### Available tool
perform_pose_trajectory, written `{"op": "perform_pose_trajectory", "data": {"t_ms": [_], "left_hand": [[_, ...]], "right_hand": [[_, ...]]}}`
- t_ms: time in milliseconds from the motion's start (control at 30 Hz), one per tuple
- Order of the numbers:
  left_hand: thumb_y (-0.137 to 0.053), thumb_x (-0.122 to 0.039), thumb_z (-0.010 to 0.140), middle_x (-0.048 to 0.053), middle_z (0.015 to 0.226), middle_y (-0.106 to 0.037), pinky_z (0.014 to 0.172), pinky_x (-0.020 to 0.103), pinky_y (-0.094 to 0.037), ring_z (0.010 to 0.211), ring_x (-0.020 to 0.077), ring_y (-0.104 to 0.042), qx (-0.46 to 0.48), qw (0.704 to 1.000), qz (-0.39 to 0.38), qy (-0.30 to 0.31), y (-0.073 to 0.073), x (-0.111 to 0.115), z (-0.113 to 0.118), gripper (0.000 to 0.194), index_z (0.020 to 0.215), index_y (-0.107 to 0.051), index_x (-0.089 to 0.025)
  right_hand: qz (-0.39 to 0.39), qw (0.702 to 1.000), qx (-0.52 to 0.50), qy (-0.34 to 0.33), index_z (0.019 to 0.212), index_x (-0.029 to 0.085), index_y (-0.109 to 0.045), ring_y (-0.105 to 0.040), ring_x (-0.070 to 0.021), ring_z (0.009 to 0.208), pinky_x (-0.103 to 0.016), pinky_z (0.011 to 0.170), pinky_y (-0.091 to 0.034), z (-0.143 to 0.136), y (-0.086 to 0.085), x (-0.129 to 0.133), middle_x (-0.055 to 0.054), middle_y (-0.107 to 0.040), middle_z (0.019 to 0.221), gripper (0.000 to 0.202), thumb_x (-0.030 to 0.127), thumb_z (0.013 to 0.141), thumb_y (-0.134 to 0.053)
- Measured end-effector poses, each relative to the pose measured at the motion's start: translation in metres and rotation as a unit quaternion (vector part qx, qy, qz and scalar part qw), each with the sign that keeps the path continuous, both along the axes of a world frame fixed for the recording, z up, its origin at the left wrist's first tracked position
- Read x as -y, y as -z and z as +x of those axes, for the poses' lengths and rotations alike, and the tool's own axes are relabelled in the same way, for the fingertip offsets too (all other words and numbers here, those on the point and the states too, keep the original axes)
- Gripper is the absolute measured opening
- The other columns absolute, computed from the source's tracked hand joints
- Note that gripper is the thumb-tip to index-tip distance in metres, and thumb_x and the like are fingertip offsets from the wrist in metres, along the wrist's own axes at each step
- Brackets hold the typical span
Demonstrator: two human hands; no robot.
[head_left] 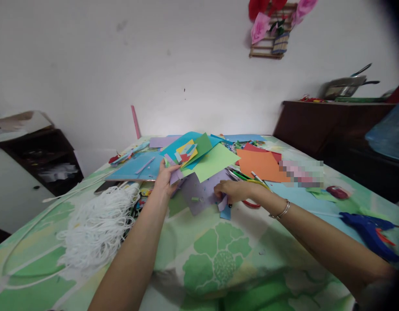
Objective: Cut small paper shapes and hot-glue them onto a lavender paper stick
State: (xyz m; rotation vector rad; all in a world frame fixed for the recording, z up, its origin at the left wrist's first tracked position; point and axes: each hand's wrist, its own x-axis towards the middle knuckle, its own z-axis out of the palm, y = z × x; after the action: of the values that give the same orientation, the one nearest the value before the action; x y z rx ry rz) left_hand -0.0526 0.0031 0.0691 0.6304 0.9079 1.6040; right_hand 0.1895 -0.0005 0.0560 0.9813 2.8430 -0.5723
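Holding coloured paper sheets (202, 147) in left hand (168, 178), thumb and fingers closed, centre of frame. Touching purple scrap (223, 204) with curled right hand (230, 191), right of centre; grip unclear. Judged partway through gathering, with green scrap (195, 199) left loose on purple sheet (204, 185).

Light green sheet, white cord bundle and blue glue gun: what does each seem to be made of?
Light green sheet: probably matte paper or thin card, given its crisp edges.
White cord bundle: dull textile, lying in loose loops; fiber unclear.
Blue glue gun: likely hard plastic, evenly colored and smooth-looking.
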Motion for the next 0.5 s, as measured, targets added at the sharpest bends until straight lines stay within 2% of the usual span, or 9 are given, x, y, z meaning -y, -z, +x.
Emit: {"op": "perform_pose_trajectory", "data": {"t_ms": [67,167,267,400,500], "left_hand": [[-0.056,0.008,0.067,-0.005,0.080,-0.067,0.049,0.015,-0.050,0.057,0.0097,-0.065,0.004,1.000,0.001,-0.001,-0.001,0.000,0.001,0.074,0.128,-0.040,-0.030],[-0.056,0.007,0.068,-0.006,0.078,-0.067,0.049,0.017,-0.051,0.056,0.0104,-0.065,0.008,1.000,-0.004,0.001,-0.002,0.001,0.002,0.077,0.132,-0.036,-0.032],[-0.055,0.008,0.069,-0.005,0.079,-0.067,0.050,0.018,-0.052,0.057,0.0113,-0.065,0.016,1.000,-0.006,0.002,-0.002,0.001,0.002,0.080,0.134,-0.033,-0.032],[-0.055,0.008,0.068,-0.003,0.083,-0.068,0.054,0.020,-0.054,0.060,0.0127,-0.066,0.011,1.000,-0.015,-0.007,-0.004,0.004,0.002,0.077,0.132,-0.037,-0.031],[-0.057,0.007,0.067,-0.002,0.088,-0.069,0.053,0.018,-0.053,0.061,0.0128,-0.066,0.008,0.999,-0.032,-0.016,-0.007,0.007,0.004,0.074,0.129,-0.042,-0.031]], "right_hand": [[0.019,1.000,0.015,0.011,0.098,0.017,-0.064,-0.054,-0.0186,0.084,-0.026,0.070,-0.040,0.003,0.002,-0.001,-0.006,-0.060,0.093,0.039,0.005,0.061,-0.059],[0.028,0.999,0.027,0.013,0.093,0.018,-0.064,-0.054,-0.0169,0.081,-0.025,0.070,-0.038,0.008,0.001,-0.010,-0.003,-0.061,0.087,0.034,0.007,0.061,-0.061],[0.030,0.999,0.028,0.028,0.099,0.018,-0.062,-0.054,-0.0144,0.072,-0.022,0.061,-0.037,0.009,0.002,-0.024,-0.002,-0.063,0.084,0.040,0.007,0.060,-0.062],[0.024,0.999,0.023,0.043,0.104,0.017,-0.061,-0.056,-0.0125,0.071,-0.019,0.056,-0.038,0.003,0.007,-0.044,-0.003,-0.065,0.093,0.047,0.006,0.059,-0.060],[0.022,0.998,0.028,0.042,0.097,0.016,-0.063,-0.055,-0.0113,0.066,-0.019,0.053,-0.037,-0.003,0.013,-0.054,-0.002,-0.065,0.090,0.040,0.007,0.058,-0.061]]}}
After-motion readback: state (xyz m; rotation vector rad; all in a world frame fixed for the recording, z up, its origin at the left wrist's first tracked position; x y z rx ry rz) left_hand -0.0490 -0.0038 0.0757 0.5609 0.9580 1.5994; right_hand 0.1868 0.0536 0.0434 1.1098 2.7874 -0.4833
